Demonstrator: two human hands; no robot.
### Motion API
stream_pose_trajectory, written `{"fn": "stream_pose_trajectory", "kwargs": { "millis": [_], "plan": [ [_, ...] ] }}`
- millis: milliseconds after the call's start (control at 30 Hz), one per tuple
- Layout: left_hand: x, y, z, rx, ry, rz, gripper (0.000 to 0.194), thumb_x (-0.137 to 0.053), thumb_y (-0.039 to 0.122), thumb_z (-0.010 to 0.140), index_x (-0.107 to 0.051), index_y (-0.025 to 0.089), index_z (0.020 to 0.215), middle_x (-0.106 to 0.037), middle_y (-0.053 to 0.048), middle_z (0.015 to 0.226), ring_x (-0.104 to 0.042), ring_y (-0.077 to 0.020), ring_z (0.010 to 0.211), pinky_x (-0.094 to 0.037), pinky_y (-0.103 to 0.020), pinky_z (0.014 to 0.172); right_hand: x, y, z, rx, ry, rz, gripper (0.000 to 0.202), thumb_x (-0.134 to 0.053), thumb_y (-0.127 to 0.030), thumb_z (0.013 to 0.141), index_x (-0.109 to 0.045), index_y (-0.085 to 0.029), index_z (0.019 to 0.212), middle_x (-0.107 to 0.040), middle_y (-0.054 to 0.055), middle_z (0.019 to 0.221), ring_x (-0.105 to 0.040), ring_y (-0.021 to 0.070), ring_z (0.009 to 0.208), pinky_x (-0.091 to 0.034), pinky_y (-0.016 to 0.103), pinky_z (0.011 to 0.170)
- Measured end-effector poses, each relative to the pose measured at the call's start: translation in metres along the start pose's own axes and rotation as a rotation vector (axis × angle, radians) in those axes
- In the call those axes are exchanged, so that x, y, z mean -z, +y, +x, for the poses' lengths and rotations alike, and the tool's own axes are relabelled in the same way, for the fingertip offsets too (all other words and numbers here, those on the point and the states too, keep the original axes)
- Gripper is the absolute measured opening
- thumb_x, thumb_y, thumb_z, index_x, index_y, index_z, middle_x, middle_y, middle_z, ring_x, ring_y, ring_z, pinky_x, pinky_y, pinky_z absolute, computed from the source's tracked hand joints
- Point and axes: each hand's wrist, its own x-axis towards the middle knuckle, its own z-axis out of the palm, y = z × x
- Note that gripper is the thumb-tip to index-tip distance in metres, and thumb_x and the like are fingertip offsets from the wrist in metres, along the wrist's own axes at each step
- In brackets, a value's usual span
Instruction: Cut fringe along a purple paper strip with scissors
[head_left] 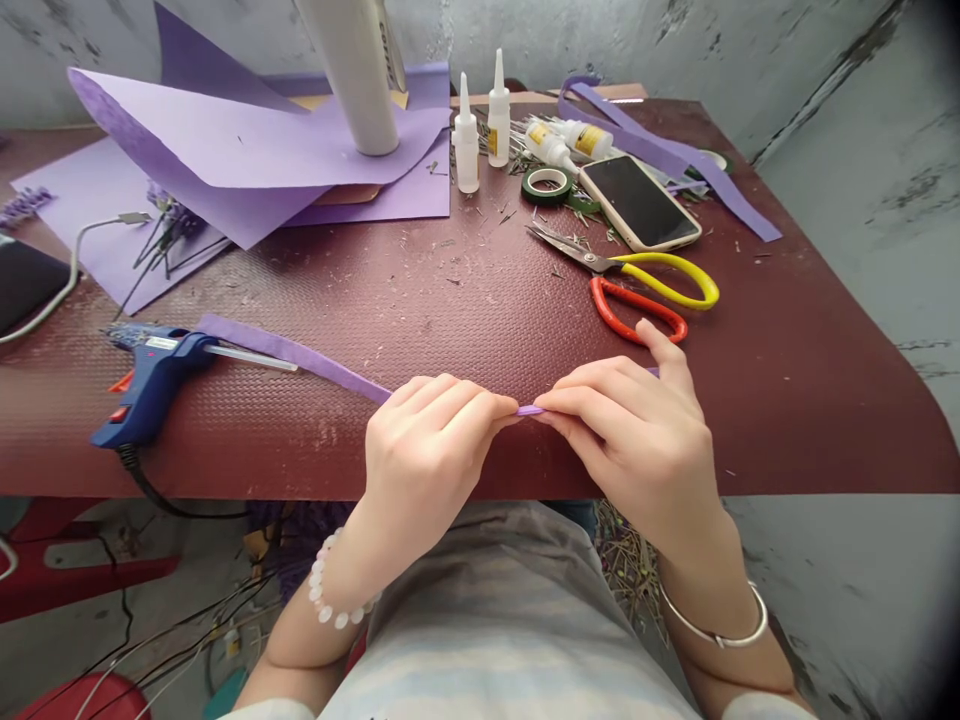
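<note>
A narrow purple strip (315, 362), felt or foam by its look, runs over the table's front part into my hands. My left hand (431, 440) pinches it between thumb and fingers. Just to the right, my right hand (637, 430) pinches the same strip, its little finger raised. Between the fingertips a short bit of the strip shows, folded or rolled narrow. A small end of it peeks out behind the right hand. Beyond that hand lie scissors (596, 262) with one yellow and one red handle, blades apart.
A blue glue gun (161, 375) with its glue stick lies at left, its cable over the front edge. Purple sheets (247, 150) carry a white cylinder (360, 80). Small glue bottles (466, 150), green tape (546, 186), a phone (641, 203) and purple strips (739, 200) lie at the back.
</note>
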Motion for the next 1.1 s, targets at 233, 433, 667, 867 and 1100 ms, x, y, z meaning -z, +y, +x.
{"fn": "stream_pose_trajectory", "kwargs": {
  "millis": [233,433,667,867,1100],
  "plan": [
    [-0.001,0.001,0.003,0.005,-0.013,-0.026,0.014,-0.071,0.015,0.101,-0.071,0.016,0.087,-0.076,0.0,0.077,-0.064,-0.0156,0.07,-0.048,-0.032,0.068,0.001,0.0,0.0,-0.021,0.037,-0.016,0.019,-0.074,-0.008,0.098,-0.069,-0.02,0.084,-0.077,-0.001,0.079,-0.07,0.0161,0.073,-0.037,0.052,0.125],
    [0.001,0.003,0.004,-0.029,-0.004,-0.061,0.012,-0.067,0.014,0.103,-0.072,0.017,0.093,-0.079,0.0,0.084,-0.066,-0.0146,0.074,-0.05,-0.031,0.071,0.001,-0.002,0.0,0.021,0.024,0.018,0.017,-0.072,-0.003,0.097,-0.071,-0.018,0.088,-0.078,0.0,0.08,-0.072,0.0161,0.075,-0.032,0.052,0.127],
    [-0.001,0.001,0.004,-0.052,0.011,0.02,0.016,-0.064,0.014,0.104,-0.069,0.017,0.089,-0.075,0.0,0.077,-0.062,-0.0157,0.071,-0.048,-0.032,0.07,0.002,0.002,0.001,0.027,-0.048,-0.031,0.015,-0.067,-0.011,0.103,-0.071,-0.017,0.09,-0.079,0.002,0.085,-0.072,0.0184,0.078,-0.027,0.056,0.13],
    [0.003,-0.004,0.004,-0.007,0.0,0.041,0.014,-0.067,0.011,0.101,-0.07,0.016,0.089,-0.073,-0.001,0.077,-0.062,-0.0168,0.071,-0.047,-0.033,0.07,0.009,0.014,-0.003,-0.039,-0.078,-0.027,0.01,-0.069,-0.011,0.101,-0.072,-0.018,0.094,-0.077,0.003,0.086,-0.072,0.0207,0.079,-0.039,0.057,0.123],
    [0.002,0.0,0.006,-0.063,-0.025,0.025,0.006,-0.068,0.013,0.101,-0.072,0.016,0.098,-0.078,-0.001,0.086,-0.067,-0.0176,0.076,-0.05,-0.033,0.077,0.006,0.005,0.0,-0.024,-0.058,0.031,0.014,-0.071,-0.014,0.102,-0.071,-0.019,0.088,-0.078,0.001,0.082,-0.07,0.0175,0.075,-0.042,0.054,0.12]
  ]
}}
